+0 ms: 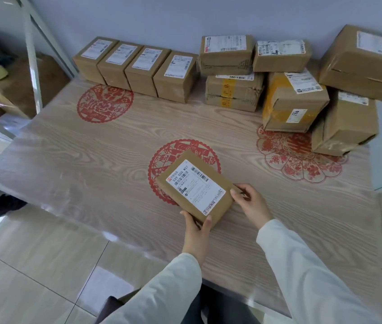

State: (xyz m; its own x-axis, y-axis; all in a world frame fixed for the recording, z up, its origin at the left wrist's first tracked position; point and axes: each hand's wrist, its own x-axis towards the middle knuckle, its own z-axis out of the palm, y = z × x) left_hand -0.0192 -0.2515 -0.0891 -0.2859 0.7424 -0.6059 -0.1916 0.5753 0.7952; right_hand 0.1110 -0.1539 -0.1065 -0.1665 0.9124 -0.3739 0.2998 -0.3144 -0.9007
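Both hands reach forward from white sleeves at lower centre of the frame. Left hand grips the near corner of a flat cardboard parcel, thumb on top; right hand pinches its right corner. It lies on the wood-grain table, over a red paper-cut design.

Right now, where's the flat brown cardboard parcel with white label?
Head view, centre: parcel gripped by left hand and right hand, over the middle red paper-cut.

Flat parcel on table, boxes behind.
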